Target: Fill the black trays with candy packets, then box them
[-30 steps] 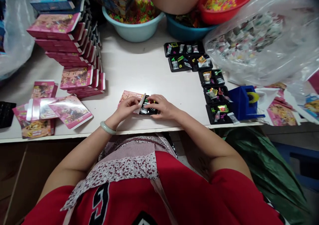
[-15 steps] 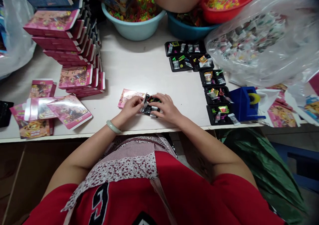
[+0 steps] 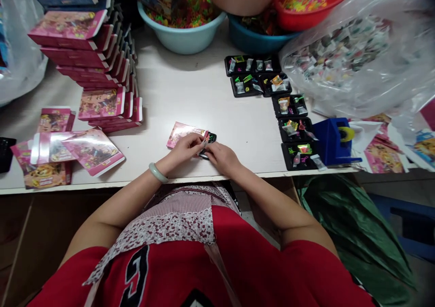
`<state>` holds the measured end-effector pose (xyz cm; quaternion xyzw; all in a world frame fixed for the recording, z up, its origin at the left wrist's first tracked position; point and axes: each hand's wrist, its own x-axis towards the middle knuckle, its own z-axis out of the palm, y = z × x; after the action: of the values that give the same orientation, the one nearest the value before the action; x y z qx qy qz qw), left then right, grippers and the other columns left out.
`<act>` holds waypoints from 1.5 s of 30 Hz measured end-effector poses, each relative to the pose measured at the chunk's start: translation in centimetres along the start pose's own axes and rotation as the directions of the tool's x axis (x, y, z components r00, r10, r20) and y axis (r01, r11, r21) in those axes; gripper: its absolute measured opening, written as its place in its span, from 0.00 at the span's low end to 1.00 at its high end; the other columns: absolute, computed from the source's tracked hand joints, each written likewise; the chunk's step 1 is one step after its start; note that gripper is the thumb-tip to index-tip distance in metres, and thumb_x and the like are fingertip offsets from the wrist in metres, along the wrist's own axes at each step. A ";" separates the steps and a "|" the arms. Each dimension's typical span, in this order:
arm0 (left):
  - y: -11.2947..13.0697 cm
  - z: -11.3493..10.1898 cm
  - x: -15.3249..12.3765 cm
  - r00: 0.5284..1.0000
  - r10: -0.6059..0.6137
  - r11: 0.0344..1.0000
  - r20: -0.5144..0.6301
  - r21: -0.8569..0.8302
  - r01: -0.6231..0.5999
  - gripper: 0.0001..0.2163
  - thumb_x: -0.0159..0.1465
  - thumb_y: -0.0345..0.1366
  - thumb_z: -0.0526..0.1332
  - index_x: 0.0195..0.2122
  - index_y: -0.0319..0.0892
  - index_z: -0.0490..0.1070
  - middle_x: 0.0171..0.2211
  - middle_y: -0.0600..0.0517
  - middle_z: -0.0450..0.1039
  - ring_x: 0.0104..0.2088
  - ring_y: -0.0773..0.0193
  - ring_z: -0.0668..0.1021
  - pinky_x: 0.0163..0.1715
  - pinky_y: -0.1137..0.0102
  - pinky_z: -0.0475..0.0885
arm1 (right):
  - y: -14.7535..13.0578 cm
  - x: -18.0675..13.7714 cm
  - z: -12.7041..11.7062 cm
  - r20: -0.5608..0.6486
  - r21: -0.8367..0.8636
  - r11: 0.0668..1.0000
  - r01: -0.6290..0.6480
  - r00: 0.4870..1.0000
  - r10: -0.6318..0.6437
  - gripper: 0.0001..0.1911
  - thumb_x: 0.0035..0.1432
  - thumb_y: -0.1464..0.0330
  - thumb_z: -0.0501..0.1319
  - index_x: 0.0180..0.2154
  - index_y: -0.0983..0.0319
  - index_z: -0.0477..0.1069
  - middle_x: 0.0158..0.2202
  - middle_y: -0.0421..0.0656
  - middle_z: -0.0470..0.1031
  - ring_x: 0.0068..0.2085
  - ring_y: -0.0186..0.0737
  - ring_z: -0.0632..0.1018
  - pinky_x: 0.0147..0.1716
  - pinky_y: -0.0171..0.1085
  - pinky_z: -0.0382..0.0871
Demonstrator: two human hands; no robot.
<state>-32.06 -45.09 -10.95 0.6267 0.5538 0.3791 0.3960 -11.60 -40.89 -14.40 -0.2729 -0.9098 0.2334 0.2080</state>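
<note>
A flat pink printed box (image 3: 183,131) lies on the table in front of me, its open end to the right. My left hand (image 3: 186,147), with a pale bangle on the wrist, is closed on the near side of the box by that open end. A small black tray (image 3: 212,137) with bright bits in it shows partly at the opening; the box and my fingers hide the rest. My right hand (image 3: 222,157) has its fingers drawn together at the tray's near edge, touching the box end. Its fingertips are partly hidden.
Filled black trays (image 3: 295,130) line the right side, beside a blue tape dispenser (image 3: 328,141). Stacked pink boxes (image 3: 102,103) and loose boxes (image 3: 93,151) occupy the left. Behind stand a pale blue basin (image 3: 183,40), a red basin (image 3: 306,17) and a plastic bag of packets (image 3: 350,58).
The box has shifted slightly right and now covers more of the black tray. My right hand's spread fingers have drawn together and moved closer to my left hand.
</note>
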 end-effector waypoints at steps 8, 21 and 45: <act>-0.1 0.1 0.1 1.000 -0.018 1.000 -0.020 0.001 0.018 0.09 0.64 0.31 0.63 0.27 0.43 0.66 0.33 0.51 0.76 0.32 0.64 0.74 0.33 0.69 0.71 | 0.2 -0.3 -0.1 -0.018 0.023 1.000 0.001 1.000 0.000 0.14 0.75 0.65 0.51 0.51 0.58 0.73 0.42 0.48 0.80 0.43 0.46 0.79 0.44 0.44 0.75; -0.2 -0.4 -0.4 0.997 -0.071 0.987 -0.005 -0.143 0.069 0.08 0.64 0.36 0.64 0.29 0.43 0.71 0.37 0.48 0.81 0.35 0.63 0.79 0.37 0.66 0.77 | -0.2 0.5 -0.4 0.098 0.005 0.999 0.041 0.994 -0.041 0.18 0.73 0.68 0.52 0.52 0.56 0.80 0.47 0.48 0.80 0.47 0.48 0.75 0.49 0.49 0.72; 0.5 1.6 -1.1 0.990 -0.055 0.997 -0.133 -0.060 0.048 0.05 0.63 0.30 0.62 0.29 0.44 0.69 0.36 0.50 0.79 0.36 0.61 0.78 0.39 0.64 0.76 | -1.6 0.7 2.1 0.008 0.328 0.819 -0.470 0.869 0.496 0.13 0.62 0.68 0.61 0.49 0.60 0.71 0.38 0.45 0.79 0.36 0.42 0.80 0.39 0.43 0.77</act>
<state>-30.48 -46.30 -11.22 0.5736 0.5843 0.4259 0.3850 -13.86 -42.28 -15.02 -0.4660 -0.7521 0.4117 0.2184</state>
